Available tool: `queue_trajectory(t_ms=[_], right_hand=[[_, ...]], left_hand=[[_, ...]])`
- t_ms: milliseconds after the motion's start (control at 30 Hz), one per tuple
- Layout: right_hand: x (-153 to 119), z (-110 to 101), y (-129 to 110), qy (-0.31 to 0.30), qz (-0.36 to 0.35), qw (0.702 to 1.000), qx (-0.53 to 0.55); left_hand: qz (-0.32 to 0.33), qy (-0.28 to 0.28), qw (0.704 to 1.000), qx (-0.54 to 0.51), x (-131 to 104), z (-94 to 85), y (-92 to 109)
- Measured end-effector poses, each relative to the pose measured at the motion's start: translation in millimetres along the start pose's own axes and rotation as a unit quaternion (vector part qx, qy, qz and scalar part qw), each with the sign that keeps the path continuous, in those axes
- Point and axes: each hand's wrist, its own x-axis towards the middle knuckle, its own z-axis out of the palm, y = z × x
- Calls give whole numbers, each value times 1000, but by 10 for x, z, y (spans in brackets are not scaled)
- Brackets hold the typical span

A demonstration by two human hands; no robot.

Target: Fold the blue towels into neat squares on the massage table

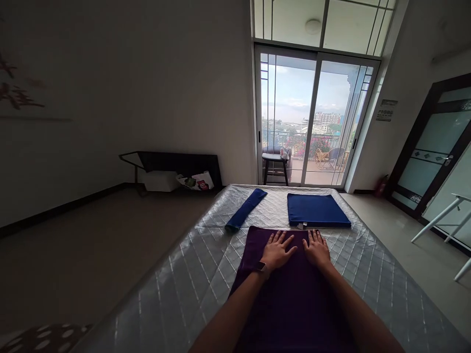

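A dark purple cloth (pixel 294 299) lies spread out on a silver quilted mattress (pixel 176 289). My left hand (pixel 276 251), with a watch (pixel 261 266) on its wrist, rests flat on the cloth near its far edge, fingers spread. Beside it, my right hand (pixel 318 248) lies flat close to the far right corner, its fingers stretched out. Neither hand grips anything. Beyond the right hand is a blue folded cloth (pixel 318 210) with a small white tag. To the far left of the purple cloth lies a rolled or narrowly folded blue cloth (pixel 247 210).
Glass sliding doors (pixel 287 113) stand past the mattress, with a dark stool (pixel 275 164) behind them. A black frame (pixel 184 162) and a white box (pixel 160 181) sit along the left wall. White furniture legs (pixel 437 220) and a fire extinguisher (pixel 381 185) are at the right.
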Motion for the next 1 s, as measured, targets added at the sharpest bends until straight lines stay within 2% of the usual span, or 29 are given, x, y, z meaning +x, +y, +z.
queue_trajectory(t_ms=[133,233,333,433,533,633,733,800,900,933,1000], right_hand=[[4,33,-30,6,19,1000,10],[39,42,-10,0,24,1000,15],[95,11,48,-22,14,1000,13],[135,-22,103,-34,4,999,8],[140,-24,118,-22,10,1000,6],[131,-1,103,-8,13,1000,14],[135,22,91,-1,18,1000,19],[147,36,92,2,21,1000,19],[164,56,103,8,24,1000,15],[167,62,108,10,24,1000,13],[168,70,115,14,23,1000,10]], left_hand=[[-90,6,996,26,-87,-163,-564],[-111,15,993,32,-116,-220,-892],[-121,30,992,26,-105,-191,-1014],[-120,36,992,26,-91,-148,-1024],[-118,39,992,29,-89,-161,-1030],[-129,47,990,42,-70,-215,-975],[-104,67,991,51,-33,-206,-713],[-46,72,995,47,-28,-124,-435],[30,28,999,30,-92,51,-77],[34,13,999,27,-136,94,-21],[14,6,999,28,-256,126,-38]])
